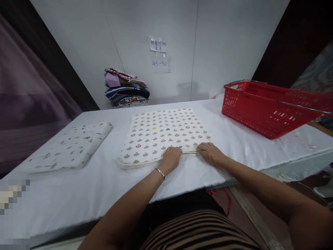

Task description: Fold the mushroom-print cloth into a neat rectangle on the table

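A folded white cloth with a grey clover-like print and a few coloured marks [163, 133] lies in the middle of the white table [91, 187]. My left hand [170, 159], with a thin bracelet at the wrist, rests on the cloth's near edge with fingers curled over the layers. My right hand [210, 152] lies beside it on the same near edge, fingers bent and pressed on the fabric. Both hands grip the stacked layers at the front.
A second folded white printed cloth [70, 147] lies to the left. A pile of folded coloured fabrics [126, 88] sits against the back wall. A red plastic basket [270, 106] stands at the right. Paper notes [158, 45] hang on the wall.
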`<state>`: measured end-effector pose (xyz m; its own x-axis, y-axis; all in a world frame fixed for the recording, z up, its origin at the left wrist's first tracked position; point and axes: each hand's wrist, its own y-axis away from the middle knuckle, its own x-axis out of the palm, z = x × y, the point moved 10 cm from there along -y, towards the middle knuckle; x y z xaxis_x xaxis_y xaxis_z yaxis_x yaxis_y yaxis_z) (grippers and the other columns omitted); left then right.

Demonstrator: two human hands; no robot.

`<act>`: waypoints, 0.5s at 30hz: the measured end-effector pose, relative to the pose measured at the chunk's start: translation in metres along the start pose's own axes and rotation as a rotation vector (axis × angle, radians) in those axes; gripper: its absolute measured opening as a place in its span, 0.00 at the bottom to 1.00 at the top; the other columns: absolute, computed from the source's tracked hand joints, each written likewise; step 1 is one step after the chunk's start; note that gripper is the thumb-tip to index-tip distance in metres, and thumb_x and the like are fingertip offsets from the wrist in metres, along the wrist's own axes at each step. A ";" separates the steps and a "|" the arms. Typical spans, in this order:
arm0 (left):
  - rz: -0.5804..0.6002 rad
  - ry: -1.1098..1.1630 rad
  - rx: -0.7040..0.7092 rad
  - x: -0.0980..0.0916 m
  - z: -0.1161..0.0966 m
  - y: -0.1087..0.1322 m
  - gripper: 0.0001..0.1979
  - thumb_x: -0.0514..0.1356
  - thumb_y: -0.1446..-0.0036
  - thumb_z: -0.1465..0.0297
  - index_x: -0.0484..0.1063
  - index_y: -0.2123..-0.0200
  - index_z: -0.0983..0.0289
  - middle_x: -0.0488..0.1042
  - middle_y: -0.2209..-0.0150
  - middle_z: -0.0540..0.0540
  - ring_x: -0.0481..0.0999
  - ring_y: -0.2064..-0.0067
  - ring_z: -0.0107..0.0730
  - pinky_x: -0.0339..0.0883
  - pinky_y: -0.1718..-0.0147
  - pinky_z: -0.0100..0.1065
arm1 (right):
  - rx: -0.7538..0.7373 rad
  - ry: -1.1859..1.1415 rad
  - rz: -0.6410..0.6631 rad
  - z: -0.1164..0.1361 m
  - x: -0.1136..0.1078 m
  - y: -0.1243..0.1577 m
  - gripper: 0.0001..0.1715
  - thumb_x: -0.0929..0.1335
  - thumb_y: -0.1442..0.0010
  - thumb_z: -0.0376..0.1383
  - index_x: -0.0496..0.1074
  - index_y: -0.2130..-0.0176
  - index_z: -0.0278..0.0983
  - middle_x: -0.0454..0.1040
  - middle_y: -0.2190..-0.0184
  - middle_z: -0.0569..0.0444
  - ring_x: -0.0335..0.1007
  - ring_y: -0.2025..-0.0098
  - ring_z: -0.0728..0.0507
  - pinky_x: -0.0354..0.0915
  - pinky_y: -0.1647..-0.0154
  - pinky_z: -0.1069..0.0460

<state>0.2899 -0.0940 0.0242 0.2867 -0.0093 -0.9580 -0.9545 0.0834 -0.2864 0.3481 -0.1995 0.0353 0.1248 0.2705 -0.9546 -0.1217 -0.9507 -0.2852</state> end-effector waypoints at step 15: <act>-0.066 -0.046 0.084 -0.004 -0.015 0.000 0.04 0.52 0.39 0.72 0.65 0.64 0.64 0.69 0.58 0.56 0.67 0.57 0.36 0.59 0.58 0.38 | -0.039 -0.025 -0.030 -0.002 0.003 0.008 0.12 0.59 0.40 0.29 0.71 0.67 0.35 0.72 0.61 0.47 0.64 0.62 0.44 0.58 0.61 0.49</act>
<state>0.2879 -0.1092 0.0275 0.3536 0.0281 -0.9350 -0.9238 0.1678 -0.3443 0.3496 -0.2069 0.0307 0.1035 0.3023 -0.9476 -0.0798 -0.9471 -0.3108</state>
